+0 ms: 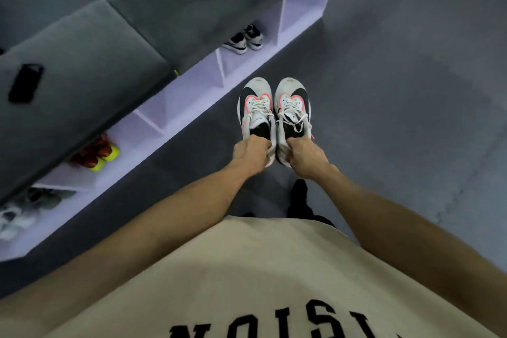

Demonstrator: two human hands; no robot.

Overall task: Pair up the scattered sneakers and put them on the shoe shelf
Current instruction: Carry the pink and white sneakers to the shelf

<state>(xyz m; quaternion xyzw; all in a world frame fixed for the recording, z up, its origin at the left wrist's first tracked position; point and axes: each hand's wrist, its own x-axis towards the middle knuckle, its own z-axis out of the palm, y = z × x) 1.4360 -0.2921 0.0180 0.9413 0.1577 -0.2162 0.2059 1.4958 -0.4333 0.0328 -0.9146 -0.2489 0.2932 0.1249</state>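
Observation:
I hold a pair of white sneakers with black and pink trim side by side above the grey floor, toes pointing away from me. My left hand grips the heel of the left sneaker. My right hand grips the heel of the right sneaker. The pale lilac shoe shelf runs diagonally along the left, its nearest compartments just left of the sneakers. A black-and-white pair sits in one compartment, a red and yellow pair in another, and a white-grey pair at the far left.
A grey cushioned bench top covers the shelf, with a black phone lying on it. Grey carpet floor spreads to the right. My beige shirt fills the bottom of the view.

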